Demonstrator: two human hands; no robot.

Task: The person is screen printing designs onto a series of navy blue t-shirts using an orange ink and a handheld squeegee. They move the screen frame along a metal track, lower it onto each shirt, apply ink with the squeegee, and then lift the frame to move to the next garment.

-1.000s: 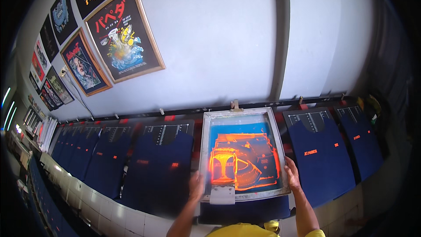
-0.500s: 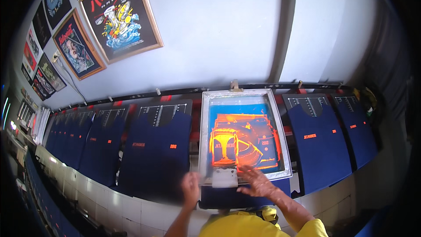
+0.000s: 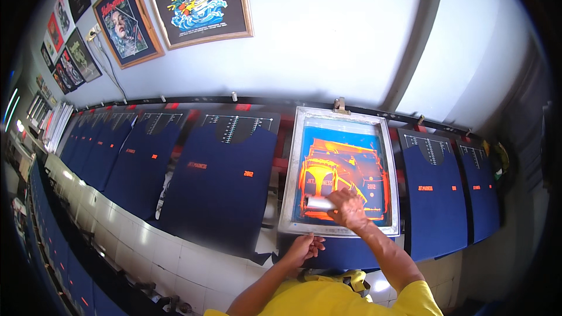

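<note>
A screen-printing frame (image 3: 393,199) with a pale metal rim lies over a dark blue shirt (image 3: 333,257) in front of me. Bright orange ink (image 3: 345,158) is smeared across its blue mesh (image 3: 305,152). Inside the rim, my right hand (image 3: 350,210) is closed around a squeegee (image 3: 319,202) with a whitish handle, over the near part of the ink. The squeegee is slightly blurred, and its blade cannot be made out. Just off the rim's near side is my left hand (image 3: 304,249), empty, its fingers loosely bent and apart.
Dark blue shirts (image 3: 219,199) with small orange prints lie on boards in a row to the left, and more shirts (image 3: 436,210) to the right. A metal clamp (image 3: 340,105) sits at the frame's far edge, by a dark rail (image 3: 275,105). Framed posters (image 3: 199,6) hang on the wall.
My right hand has taken hold of the squeegee, which stood at the frame's near edge, and carried it over the ink. My left hand has come right, toward the near rim. The view has shifted.
</note>
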